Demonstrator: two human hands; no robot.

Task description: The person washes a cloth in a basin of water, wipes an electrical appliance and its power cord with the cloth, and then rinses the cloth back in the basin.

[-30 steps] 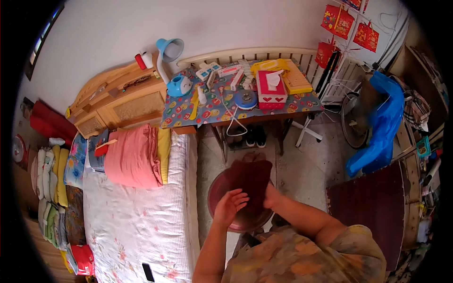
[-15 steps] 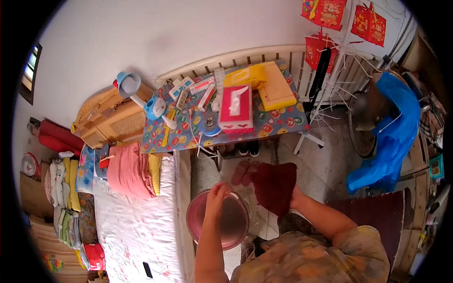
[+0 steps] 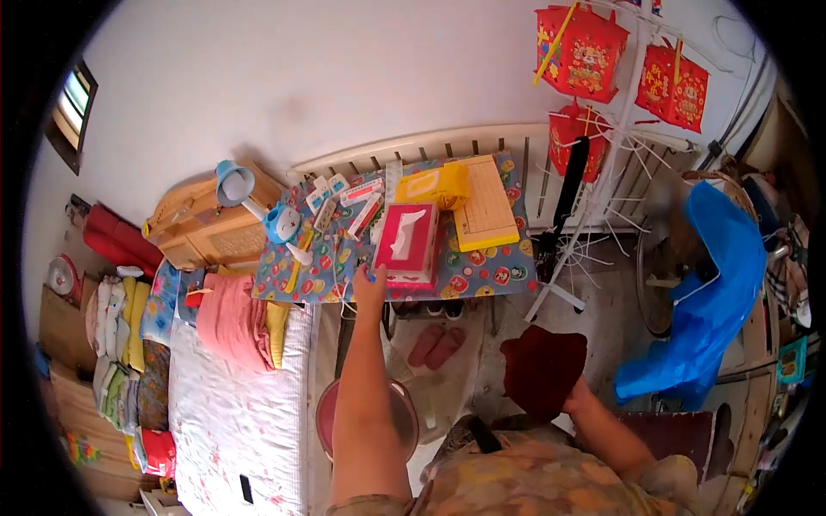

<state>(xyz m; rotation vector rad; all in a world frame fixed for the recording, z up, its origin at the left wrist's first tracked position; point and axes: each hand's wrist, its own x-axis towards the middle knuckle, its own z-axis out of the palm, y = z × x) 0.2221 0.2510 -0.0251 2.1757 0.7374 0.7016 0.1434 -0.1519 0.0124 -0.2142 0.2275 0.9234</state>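
My right hand (image 3: 581, 397) grips a dark red cloth (image 3: 544, 370) with a thick, knitted look, held up over the floor at the right. My left arm stretches forward, and my left hand (image 3: 370, 288) is at the front edge of the table. Its fingers are closed around a small round blue-rimmed thing, mostly hidden by the hand. Right beside that hand stands a pink and white tissue box (image 3: 406, 243) with a tissue sticking out. Below my left forearm is a round pinkish basin (image 3: 403, 413), partly covered by the arm.
The patterned table (image 3: 499, 279) also bears a yellow packet (image 3: 434, 187), a yellow-edged board (image 3: 486, 206), power strips and a blue lamp (image 3: 280, 222). A bed (image 3: 232, 404) lies left. Pink slippers (image 3: 436, 346) are on the floor. A white rack (image 3: 594, 202) and blue plastic (image 3: 710, 284) stand right.
My left hand has gone from above the basin forward to the table edge and the round thing. My right hand has shifted right with the red cloth, uncovering the slippers. The camera view has tilted up.
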